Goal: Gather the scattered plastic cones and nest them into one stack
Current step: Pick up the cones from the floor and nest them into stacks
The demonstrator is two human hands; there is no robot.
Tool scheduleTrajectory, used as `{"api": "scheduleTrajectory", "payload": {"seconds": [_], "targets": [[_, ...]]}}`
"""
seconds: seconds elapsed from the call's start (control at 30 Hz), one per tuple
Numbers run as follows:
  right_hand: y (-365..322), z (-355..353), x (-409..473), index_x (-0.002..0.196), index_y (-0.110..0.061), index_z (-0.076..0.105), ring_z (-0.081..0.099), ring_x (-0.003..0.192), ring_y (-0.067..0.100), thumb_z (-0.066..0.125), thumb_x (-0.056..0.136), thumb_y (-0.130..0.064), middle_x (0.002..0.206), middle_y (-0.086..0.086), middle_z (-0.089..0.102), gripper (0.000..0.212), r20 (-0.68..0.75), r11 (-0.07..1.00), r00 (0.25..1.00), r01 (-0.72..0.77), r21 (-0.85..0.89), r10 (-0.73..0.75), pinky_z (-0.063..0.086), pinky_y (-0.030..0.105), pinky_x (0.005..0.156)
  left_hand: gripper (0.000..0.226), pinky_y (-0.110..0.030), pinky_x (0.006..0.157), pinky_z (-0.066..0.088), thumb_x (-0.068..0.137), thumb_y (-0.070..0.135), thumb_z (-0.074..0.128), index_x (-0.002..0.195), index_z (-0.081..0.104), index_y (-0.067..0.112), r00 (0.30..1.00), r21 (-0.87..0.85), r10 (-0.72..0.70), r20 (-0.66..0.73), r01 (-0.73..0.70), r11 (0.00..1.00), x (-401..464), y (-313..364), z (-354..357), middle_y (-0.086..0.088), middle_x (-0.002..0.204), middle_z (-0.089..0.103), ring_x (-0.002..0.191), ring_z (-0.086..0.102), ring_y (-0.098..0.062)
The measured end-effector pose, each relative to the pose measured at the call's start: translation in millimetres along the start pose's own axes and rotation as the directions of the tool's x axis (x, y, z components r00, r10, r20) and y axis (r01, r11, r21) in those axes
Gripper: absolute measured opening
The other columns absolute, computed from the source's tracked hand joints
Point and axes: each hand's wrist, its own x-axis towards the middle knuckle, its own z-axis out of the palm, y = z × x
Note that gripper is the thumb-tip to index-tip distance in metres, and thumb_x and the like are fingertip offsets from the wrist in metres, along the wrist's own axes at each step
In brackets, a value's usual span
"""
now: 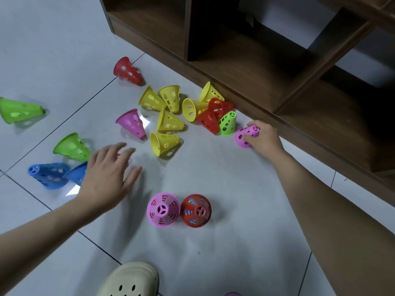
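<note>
Perforated plastic cones lie scattered on the tiled floor. My right hand (264,137) is shut on a pink cone (243,136) near the shelf base. My left hand (109,174) hovers open over the floor, blurred, with a bit of red showing under its fingers. Two upright stacks stand close to me: a pink stack (163,209) and a red stack (196,210) with other colours inside. Several yellow cones (168,122) lie tipped in the middle, with red cones (210,118) and a green cone (228,123) beside them.
A dark wooden shelf unit (267,67) runs along the right and back. Green cones (71,147), blue cones (49,175), a far green cone (19,111), a pink cone (132,122) and a red cone (127,70) lie left. A beige clog (130,280) is at the bottom.
</note>
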Motion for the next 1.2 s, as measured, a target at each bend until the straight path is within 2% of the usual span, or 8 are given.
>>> {"api": "scheduleTrajectory", "payload": {"seconds": [0.13, 0.23, 0.33, 0.5, 0.6, 0.77, 0.93, 1.2], "targets": [[-3.1, 3.2, -33.9, 0.115, -0.016, 0.066, 0.065, 0.100, 0.020, 0.078, 0.084, -0.016, 0.110, 0.002, 0.066, 0.033, -0.016, 0.952, 0.998, -0.052, 0.303, 0.059, 0.054, 0.021, 0.070, 0.049, -0.052, 0.089, 0.036, 0.081, 0.049, 0.051, 0.108, 0.057, 0.009, 0.979, 0.276, -0.128, 0.158, 0.081, 0.958, 7.4, -20.2, 10.8, -0.020, 0.107, 0.060, 0.097, 0.057, -0.042], [-11.5, -2.4, -71.3, 0.107, -0.018, 0.068, 0.071, 0.090, 0.017, 0.079, 0.084, -0.016, 0.100, 0.001, 0.072, 0.026, 0.018, 0.880, 0.995, -0.092, 0.467, 0.094, 0.060, 0.029, 0.074, 0.024, -0.048, 0.076, 0.037, 0.085, 0.033, 0.057, 0.089, 0.056, 0.009, 0.983, 0.340, -0.083, 0.163, 0.023, 0.940, 1.7, -24.0, 16.3, -0.015, 0.081, 0.060, 0.078, 0.055, -0.038], [-27.2, -19.7, -116.8, 0.109, -0.011, 0.069, 0.060, 0.061, 0.003, 0.073, 0.089, -0.009, 0.084, -0.001, 0.070, 0.020, 0.049, 0.787, 0.998, -0.057, 0.615, 0.034, 0.051, 0.020, 0.060, 0.018, -0.045, 0.071, 0.037, 0.084, 0.027, 0.064, 0.082, 0.054, 0.013, 0.983, 0.321, -0.017, 0.183, -0.043, 0.946, -2.7, -20.0, 20.7, -0.009, 0.074, 0.059, 0.075, 0.051, -0.034], [-44.6, -33.9, -182.1, 0.112, -0.018, 0.067, 0.072, 0.082, 0.017, 0.073, 0.088, -0.009, 0.094, 0.006, 0.076, 0.027, 0.078, 0.731, 0.988, 0.044, 0.681, -0.133, 0.058, 0.027, 0.069, 0.041, -0.041, 0.075, 0.033, 0.090, 0.054, 0.039, 0.098, 0.062, 0.021, 0.989, 0.105, 0.030, 0.148, -0.046, 0.993, -4.2, 1.0, 10.8, 0.002, 0.087, 0.066, 0.085, 0.055, -0.031], [-48.3, -22.9, -209.3, 0.113, -0.032, 0.068, 0.069, 0.091, 0.039, 0.082, 0.078, -0.042, 0.098, 0.012, 0.073, 0.038, 0.122, 0.756, 0.969, 0.085, 0.649, -0.213, 0.059, 0.048, 0.082, 0.046, -0.040, 0.073, 0.038, 0.088, 0.057, 0.039, 0.107, 0.062, 0.021, 0.995, -0.108, 0.022, 0.101, -0.011, 0.994, -2.5, 12.6, 1.1, 0.004, 0.090, 0.069, 0.082, 0.053, -0.027], [-48.4, -1.9, -223.2, 0.111, -0.027, 0.064, 0.050, 0.061, 0.013, 0.079, 0.082, -0.022, 0.098, -0.009, 0.052, 0.033, 0.137, 0.860, 0.884, 0.382, 0.337, -0.446, 0.047, 0.023, 0.065, 0.042, -0.034, 0.079, 0.040, 0.091, 0.051, 0.054, 0.120, 0.057, 0.020, 0.999, -0.466, -0.048, -0.003, 0.041, 0.884, -7.0, 34.2, -24.9, 0.006, 0.097, 0.062, 0.090, 0.046, -0.015], [-49.8, 15.8, -220.2, 0.118, -0.031, 0.055, 0.055, 0.084, 0.006, 0.067, 0.090, -0.034, 0.106, -0.016, 0.041, 0.031, 0.300, 0.870, 0.820, 0.486, 0.085, -0.488, 0.052, 0.031, 0.079, 0.043, -0.024, 0.079, 0.035, 0.094, 0.050, 0.051, 0.122, 0.054, 0.017, 0.993, -0.480, 0.022, -0.119, -0.077, 0.874, -24.1, 48.8, -50.2, 0.006, 0.102, 0.055, 0.090, 0.046, -0.013], [-57.2, 38.9, -225.7, 0.124, -0.022, 0.050, 0.055, 0.077, 0.018, 0.057, 0.099, -0.031, 0.109, -0.007, 0.033, 0.028, 0.375, 0.853, 0.803, 0.519, -0.057, -0.464, 0.049, 0.038, 0.078, 0.040, -0.012, 0.090, 0.041, 0.097, 0.048, 0.048, 0.126, 0.046, 0.020, 0.975, -0.635, 0.108, -0.192, -0.208, 0.744, -60.5, 65.8, -63.9, 0.002, 0.112, 0.056, 0.098, 0.055, -0.009]]}}
